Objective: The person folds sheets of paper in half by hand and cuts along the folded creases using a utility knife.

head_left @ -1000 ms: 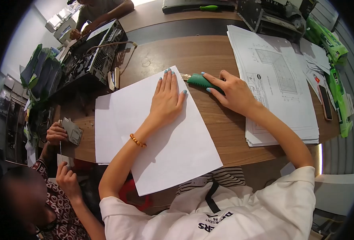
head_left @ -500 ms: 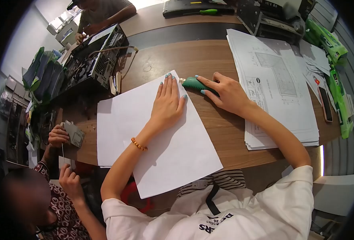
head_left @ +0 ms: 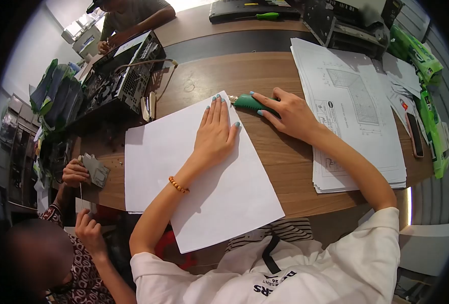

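Blank white paper, with more sheets under it, lies at an angle over the near edge of the wooden table. My left hand rests flat on its upper part, fingers together and stretched out, thumb slightly apart, holding nothing. To the right, my right hand is closed on a green-handled tool. The tool's metallic tip points left and meets the paper's top corner. Fine detail of the tip is too small to tell.
An open computer case stands at the left, a white-handled tool beside it. Printed drawings and a phone lie at the right. A co-worker's hands hold a metal part at lower left; another person sits across the table.
The whole view has shifted slightly. Both my hands and the green-handled tool hold nearly the same places relative to the paper.
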Tool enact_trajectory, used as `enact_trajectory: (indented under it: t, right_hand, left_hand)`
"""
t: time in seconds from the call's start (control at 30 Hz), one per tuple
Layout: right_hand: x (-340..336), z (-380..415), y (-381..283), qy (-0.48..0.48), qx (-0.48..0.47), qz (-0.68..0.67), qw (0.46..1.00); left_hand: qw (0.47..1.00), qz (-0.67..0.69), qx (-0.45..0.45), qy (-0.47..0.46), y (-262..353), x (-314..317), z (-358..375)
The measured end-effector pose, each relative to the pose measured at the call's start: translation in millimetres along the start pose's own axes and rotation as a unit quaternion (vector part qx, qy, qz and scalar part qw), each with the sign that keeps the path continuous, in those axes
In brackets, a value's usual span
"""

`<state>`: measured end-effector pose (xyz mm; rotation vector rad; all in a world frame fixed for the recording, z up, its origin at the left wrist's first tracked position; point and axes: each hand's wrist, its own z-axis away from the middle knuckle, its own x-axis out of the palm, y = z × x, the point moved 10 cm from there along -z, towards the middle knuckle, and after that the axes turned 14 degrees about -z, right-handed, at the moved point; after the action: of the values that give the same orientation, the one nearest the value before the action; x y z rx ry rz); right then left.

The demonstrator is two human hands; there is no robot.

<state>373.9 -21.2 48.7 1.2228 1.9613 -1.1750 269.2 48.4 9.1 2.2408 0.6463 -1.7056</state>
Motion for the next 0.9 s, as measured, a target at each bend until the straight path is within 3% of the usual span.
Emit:
enact_trajectory:
  t: [0.4,0.8,0.87,0.9]
  right_hand:
    - [-0.5,-16.0,6.5,0.022,-0.028,0.007,0.999]
    - [-9.2,-14.7,8.4,-0.014,-0.017,0.024,0.999]
    - [-22.7,-11.0,19.3,0.027,-0.021,0.088,0.996]
    - [-46.1,-6.4,48.9,0.052,0.042,0.075,0.995]
  left_hand:
    - [1.000,0.002,0.001,0.001,-2.5,0.4,-0.6]
    - [1.000,0.021,0.014,0.001,0.2,0.8,-0.2]
    - [1.000,0.017,0.004,-0.007,-3.1,2.4,0.2]
    - [1.000,0.013,-0.006,-0.017,-5.3,4.5,1.0]
